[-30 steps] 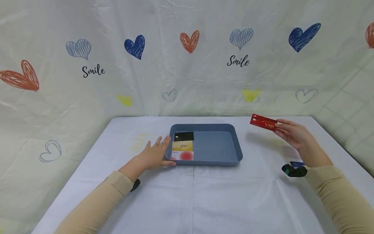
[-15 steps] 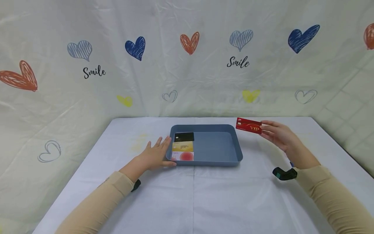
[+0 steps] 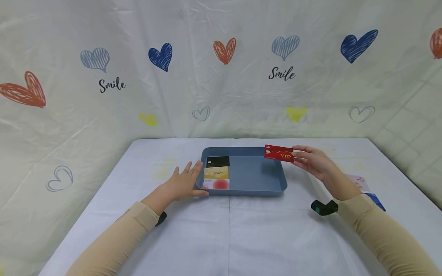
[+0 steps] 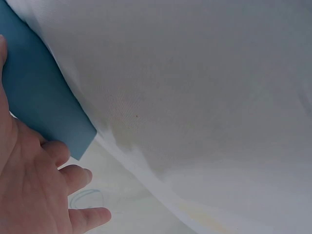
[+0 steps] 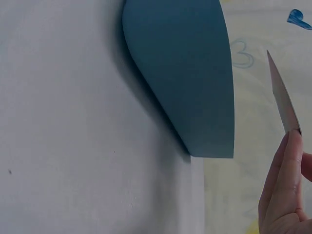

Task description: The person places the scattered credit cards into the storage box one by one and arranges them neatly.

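A red VIP card (image 3: 278,153) is pinched by its right end between the fingers and thumb of my right hand (image 3: 314,163), held over the right side of a blue-grey tray (image 3: 257,192). In the right wrist view the card (image 5: 283,100) shows nearly edge-on, above the tray's outer wall (image 5: 185,73). My left hand (image 3: 183,184) rests with spread fingers against the tray's left edge. Along that side inside the tray lie a black card (image 3: 218,161), a gold card (image 3: 216,172) and a white card with a pink-red circle (image 3: 220,184), stacked front to back.
On the table to the right, partly behind my right forearm, lie a pale pink card (image 3: 359,183) and a blue card (image 3: 375,201). A white cloth (image 3: 228,234) covers the table, and a curtain printed with hearts (image 3: 241,88) hangs behind it.
My right hand has carried the red card leftward and slightly down, from right of the tray to over its right side. The left hand stays at the tray's left edge.
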Available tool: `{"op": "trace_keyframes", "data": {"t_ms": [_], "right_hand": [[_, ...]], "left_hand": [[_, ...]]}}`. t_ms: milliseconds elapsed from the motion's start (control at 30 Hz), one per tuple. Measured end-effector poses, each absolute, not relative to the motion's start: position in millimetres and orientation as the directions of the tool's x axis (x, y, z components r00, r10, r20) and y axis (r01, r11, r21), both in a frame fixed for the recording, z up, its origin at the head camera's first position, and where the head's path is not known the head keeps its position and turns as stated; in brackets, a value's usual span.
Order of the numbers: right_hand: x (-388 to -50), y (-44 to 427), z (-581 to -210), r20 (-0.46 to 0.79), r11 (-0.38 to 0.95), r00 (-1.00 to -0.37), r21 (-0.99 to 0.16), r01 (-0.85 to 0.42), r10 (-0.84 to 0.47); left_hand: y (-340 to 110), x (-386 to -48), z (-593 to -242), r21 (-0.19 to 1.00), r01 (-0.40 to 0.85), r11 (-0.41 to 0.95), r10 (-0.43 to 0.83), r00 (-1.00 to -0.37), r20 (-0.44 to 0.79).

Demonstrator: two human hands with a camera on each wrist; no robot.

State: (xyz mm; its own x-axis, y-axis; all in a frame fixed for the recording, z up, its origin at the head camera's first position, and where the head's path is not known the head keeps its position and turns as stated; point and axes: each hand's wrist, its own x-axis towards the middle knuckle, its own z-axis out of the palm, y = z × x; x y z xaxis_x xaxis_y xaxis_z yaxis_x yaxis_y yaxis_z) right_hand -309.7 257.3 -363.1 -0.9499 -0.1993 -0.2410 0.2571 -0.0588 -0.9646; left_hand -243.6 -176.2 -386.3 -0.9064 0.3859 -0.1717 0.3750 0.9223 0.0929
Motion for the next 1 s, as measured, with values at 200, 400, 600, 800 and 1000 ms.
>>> {"op": "trace_keyframes", "data": {"t_ms": [200,400,600,800,1000], "right_hand": [[-307,242,-365,-0.241,-0.047,-0.945,-0.965,0.257,-0.222],[-302,226,-364,-0.237,-0.025,-0.939,-0.968,0.25,-0.248],[-301,213,-364,-0.237,-0.008,-0.94,-0.969,0.246,-0.244],[-303,201,-365,-0.232,0.004,-0.942,-0.971,0.238,-0.243],[-306,184,-370,-0.214,0.013,-0.947,-0.976,0.217,-0.242]], "left_hand": [[-177,-244,-387,0.091,0.378,0.921,0.388,-0.907,-0.165],[-177,-244,-387,0.096,0.377,0.921,0.388,-0.907,-0.163],[-177,-244,-386,0.099,0.372,0.923,0.384,-0.908,-0.169],[-176,-244,-386,0.092,0.37,0.925,0.38,-0.909,-0.17],[-176,-244,-387,0.093,0.371,0.924,0.382,-0.909,-0.167]]}}
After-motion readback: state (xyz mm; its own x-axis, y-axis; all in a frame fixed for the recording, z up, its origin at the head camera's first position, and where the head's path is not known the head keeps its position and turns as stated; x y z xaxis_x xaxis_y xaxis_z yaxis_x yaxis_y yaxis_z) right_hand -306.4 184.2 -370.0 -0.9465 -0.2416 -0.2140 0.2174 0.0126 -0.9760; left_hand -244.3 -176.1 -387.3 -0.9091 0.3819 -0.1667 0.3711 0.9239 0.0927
